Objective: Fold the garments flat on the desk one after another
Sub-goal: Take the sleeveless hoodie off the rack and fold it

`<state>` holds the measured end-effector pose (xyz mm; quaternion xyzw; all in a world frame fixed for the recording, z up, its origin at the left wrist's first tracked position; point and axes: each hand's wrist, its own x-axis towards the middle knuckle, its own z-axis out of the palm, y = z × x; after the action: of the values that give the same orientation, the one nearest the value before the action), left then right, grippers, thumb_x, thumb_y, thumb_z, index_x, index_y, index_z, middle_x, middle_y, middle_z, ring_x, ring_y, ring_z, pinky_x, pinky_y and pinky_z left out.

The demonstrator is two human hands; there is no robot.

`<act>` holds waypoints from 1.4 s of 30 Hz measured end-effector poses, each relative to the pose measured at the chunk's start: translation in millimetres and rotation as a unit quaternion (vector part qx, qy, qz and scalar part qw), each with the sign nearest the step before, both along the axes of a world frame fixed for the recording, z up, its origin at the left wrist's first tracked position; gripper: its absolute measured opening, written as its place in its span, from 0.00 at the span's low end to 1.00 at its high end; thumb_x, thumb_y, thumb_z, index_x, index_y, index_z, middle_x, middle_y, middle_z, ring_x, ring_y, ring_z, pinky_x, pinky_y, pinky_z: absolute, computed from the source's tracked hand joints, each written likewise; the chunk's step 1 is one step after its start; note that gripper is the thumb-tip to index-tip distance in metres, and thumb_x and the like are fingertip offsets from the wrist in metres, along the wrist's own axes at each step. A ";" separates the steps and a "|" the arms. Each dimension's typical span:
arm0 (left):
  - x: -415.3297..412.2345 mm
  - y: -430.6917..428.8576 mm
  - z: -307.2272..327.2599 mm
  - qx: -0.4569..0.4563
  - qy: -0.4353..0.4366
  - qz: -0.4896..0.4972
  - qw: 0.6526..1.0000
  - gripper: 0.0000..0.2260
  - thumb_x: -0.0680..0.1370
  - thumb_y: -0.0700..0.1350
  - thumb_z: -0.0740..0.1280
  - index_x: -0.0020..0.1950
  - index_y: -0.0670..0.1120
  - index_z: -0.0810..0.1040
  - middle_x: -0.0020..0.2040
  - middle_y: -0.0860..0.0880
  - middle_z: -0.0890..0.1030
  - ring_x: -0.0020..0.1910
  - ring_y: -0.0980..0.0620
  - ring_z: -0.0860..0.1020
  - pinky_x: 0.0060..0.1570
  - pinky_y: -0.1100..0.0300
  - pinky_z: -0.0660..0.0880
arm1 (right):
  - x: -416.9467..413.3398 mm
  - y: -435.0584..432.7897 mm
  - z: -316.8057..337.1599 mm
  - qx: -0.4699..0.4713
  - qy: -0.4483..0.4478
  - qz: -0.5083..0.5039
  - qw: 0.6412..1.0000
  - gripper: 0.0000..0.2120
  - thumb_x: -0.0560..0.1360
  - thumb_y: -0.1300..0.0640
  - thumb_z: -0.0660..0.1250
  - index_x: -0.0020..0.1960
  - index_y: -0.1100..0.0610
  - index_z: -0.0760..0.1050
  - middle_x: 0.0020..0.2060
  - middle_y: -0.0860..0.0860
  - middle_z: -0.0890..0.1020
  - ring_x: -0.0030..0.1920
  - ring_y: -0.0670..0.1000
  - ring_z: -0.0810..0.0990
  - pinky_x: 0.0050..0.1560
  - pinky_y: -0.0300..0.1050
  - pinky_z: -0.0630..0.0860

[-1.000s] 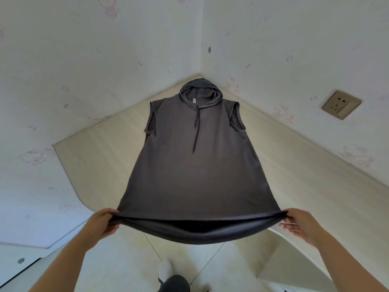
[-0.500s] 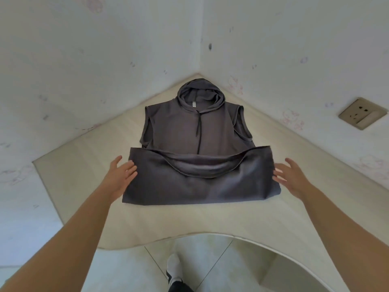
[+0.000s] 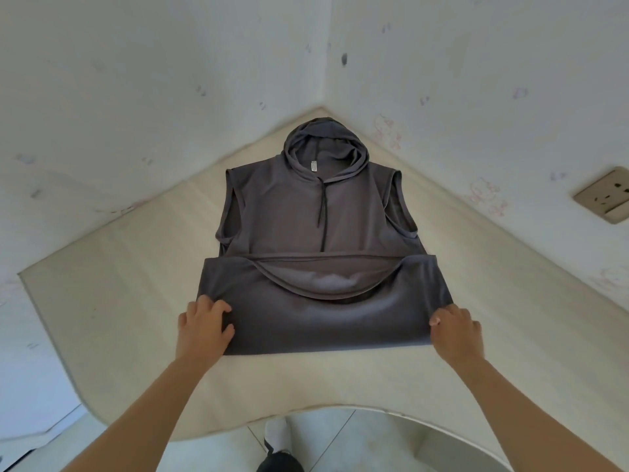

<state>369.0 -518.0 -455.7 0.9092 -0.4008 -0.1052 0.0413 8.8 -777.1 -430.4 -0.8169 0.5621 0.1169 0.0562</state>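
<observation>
Between the fingers (image 3: pixel 218 306), the folded hoodie (image 3: pixel 306 206) lies on the desk (image 3: pixel 119 267). Left hand (image 3: pixel 204 330) and right hand (image 3: pixel 456 335) grip its near corners, fingers curled.

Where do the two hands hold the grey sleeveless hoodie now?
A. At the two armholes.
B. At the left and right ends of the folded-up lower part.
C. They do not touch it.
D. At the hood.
B: the left hand and the right hand each grip one side end of the lower part of the hoodie, which is folded up over its middle on the desk.
</observation>
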 end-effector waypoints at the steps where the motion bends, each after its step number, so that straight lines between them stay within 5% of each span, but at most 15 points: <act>1: -3.2 -13.7 2.3 -0.020 0.007 -0.028 0.999 0.10 0.75 0.49 0.68 0.56 0.50 0.76 0.53 0.48 0.74 0.53 0.45 0.72 0.54 0.51 0.69 | 15.8 0.2 1.5 0.013 -0.044 0.004 0.999 0.12 0.77 0.61 0.59 0.54 0.52 0.78 0.54 0.52 0.77 0.57 0.57 0.75 0.54 0.49 0.71; 4: -17.6 -58.0 3.9 -0.079 0.105 -0.104 0.986 0.07 0.77 0.46 0.66 0.54 0.49 0.77 0.50 0.50 0.76 0.52 0.47 0.74 0.53 0.53 0.72 | 71.1 4.4 2.0 0.138 -0.175 -0.017 0.975 0.12 0.78 0.63 0.57 0.55 0.60 0.78 0.51 0.57 0.79 0.55 0.60 0.77 0.55 0.49 0.71; 6: -23.4 -80.6 -2.5 -0.091 0.177 -0.105 0.974 0.08 0.79 0.45 0.65 0.57 0.47 0.77 0.52 0.50 0.75 0.53 0.49 0.73 0.55 0.52 0.73 | 104.4 8.9 -2.9 0.246 -0.267 -0.148 0.920 0.09 0.77 0.65 0.59 0.53 0.61 0.76 0.47 0.58 0.79 0.48 0.58 0.79 0.51 0.47 0.74; 10: -21.7 -108.3 -4.3 -0.163 0.306 -0.019 0.938 0.21 0.81 0.47 0.62 0.74 0.51 0.65 0.56 0.52 0.73 0.48 0.57 0.74 0.54 0.62 0.71 | 140.6 0.7 4.8 0.418 -0.496 -0.486 0.585 0.01 0.77 0.68 0.62 0.48 0.66 0.72 0.45 0.60 0.79 0.42 0.55 0.80 0.33 0.42 0.81; 12: -18.1 -118.4 0.4 -0.186 0.366 -0.026 0.912 0.24 0.82 0.47 0.59 0.77 0.56 0.56 0.61 0.56 0.72 0.54 0.60 0.74 0.55 0.65 0.68 | 146.4 -8.0 10.5 0.436 -0.537 -0.479 0.541 0.03 0.79 0.66 0.61 0.49 0.65 0.74 0.50 0.58 0.80 0.50 0.56 0.80 0.39 0.43 0.81; 14: -11.1 -125.8 2.7 -0.198 0.396 -0.045 0.895 0.26 0.83 0.45 0.58 0.77 0.59 0.53 0.67 0.60 0.67 0.64 0.61 0.69 0.63 0.64 0.65 | 155.3 -17.5 15.4 0.436 -0.570 -0.406 0.566 0.11 0.79 0.69 0.56 0.55 0.62 0.75 0.57 0.55 0.78 0.60 0.54 0.75 0.54 0.45 0.76; 19: -1.6 -121.9 -9.4 -0.105 0.225 -0.175 0.953 0.25 0.81 0.49 0.62 0.76 0.58 0.57 0.78 0.54 0.53 0.78 0.51 0.51 0.74 0.54 0.51 | 151.8 -19.7 0.4 0.242 -0.424 -0.083 0.869 0.25 0.72 0.73 0.58 0.36 0.46 0.82 0.54 0.51 0.81 0.59 0.51 0.78 0.57 0.36 0.71; 23: -0.6 -123.2 -24.0 0.059 0.092 -0.169 0.980 0.32 0.78 0.67 0.54 0.75 0.65 0.39 0.74 0.57 0.30 0.76 0.45 0.33 0.70 0.40 0.35 | 137.9 -21.2 -21.0 0.153 -0.185 0.122 0.963 0.20 0.80 0.53 0.59 0.71 0.45 0.67 0.75 0.46 0.61 0.76 0.48 0.55 0.75 0.48 0.56; 25: 0.6 -115.1 -31.3 0.073 0.078 -0.115 0.988 0.35 0.74 0.73 0.48 0.72 0.67 0.31 0.73 0.56 0.26 0.74 0.44 0.30 0.66 0.37 0.32 | 121.4 -28.4 -32.1 0.116 -0.068 0.128 0.983 0.26 0.80 0.39 0.44 0.77 0.38 0.44 0.77 0.44 0.43 0.78 0.50 0.42 0.75 0.55 0.48; 27: 1.1 -102.8 -36.1 0.051 0.058 -0.078 0.994 0.34 0.73 0.75 0.45 0.74 0.67 0.34 0.77 0.53 0.32 0.76 0.42 0.35 0.67 0.33 0.37 | 100.6 -36.2 -41.8 0.076 -0.025 0.125 0.989 0.30 0.74 0.33 0.32 0.75 0.37 0.34 0.76 0.47 0.38 0.77 0.53 0.40 0.74 0.56 0.48; 29: 5.8 -96.9 -33.3 0.068 0.041 -0.048 0.996 0.33 0.74 0.74 0.46 0.76 0.65 0.42 0.79 0.51 0.43 0.77 0.39 0.44 0.67 0.32 0.41 | 92.0 -47.9 -45.2 0.045 -0.006 0.116 0.992 0.31 0.75 0.33 0.34 0.77 0.39 0.41 0.78 0.51 0.47 0.78 0.56 0.49 0.73 0.57 0.53; 31: 14.5 -109.6 -25.2 0.072 0.028 -0.015 0.997 0.31 0.75 0.70 0.48 0.77 0.60 0.56 0.78 0.46 0.56 0.76 0.38 0.54 0.68 0.31 0.48 | 106.0 -69.9 -36.1 0.011 -0.037 0.087 0.995 0.30 0.78 0.38 0.41 0.75 0.45 0.61 0.74 0.53 0.64 0.73 0.57 0.64 0.69 0.57 0.63; 34: 31.4 -160.4 -2.8 -0.011 0.007 -0.012 1.000 0.21 0.78 0.58 0.56 0.64 0.50 0.76 0.67 0.44 0.72 0.66 0.39 0.70 0.64 0.38 0.66 | 150.7 -109.0 -16.7 -0.010 -0.143 0.065 0.988 0.18 0.81 0.48 0.51 0.62 0.52 0.75 0.64 0.51 0.74 0.63 0.54 0.73 0.62 0.54 0.67; 37: 47.3 -215.6 14.0 -0.095 0.022 -0.018 0.995 0.12 0.78 0.49 0.65 0.60 0.48 0.76 0.64 0.47 0.72 0.65 0.43 0.69 0.63 0.46 0.67 | 197.5 -141.3 -2.8 0.008 -0.239 0.090 0.967 0.11 0.81 0.55 0.58 0.59 0.53 0.75 0.59 0.49 0.75 0.59 0.52 0.73 0.60 0.50 0.70; 42: 92.8 -296.9 25.0 -0.110 0.074 0.017 0.991 0.17 0.80 0.49 0.62 0.67 0.47 0.71 0.66 0.46 0.71 0.67 0.45 0.67 0.65 0.50 0.65 | 259.2 -210.3 25.6 0.152 -0.371 0.012 0.916 0.07 0.79 0.56 0.61 0.52 0.54 0.77 0.52 0.48 0.76 0.56 0.50 0.76 0.53 0.40 0.69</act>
<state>461.8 -814.9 -430.7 0.8957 -0.3900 -0.1266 0.1721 268.0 -987.4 -404.8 -0.7901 0.4662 -0.1101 0.3826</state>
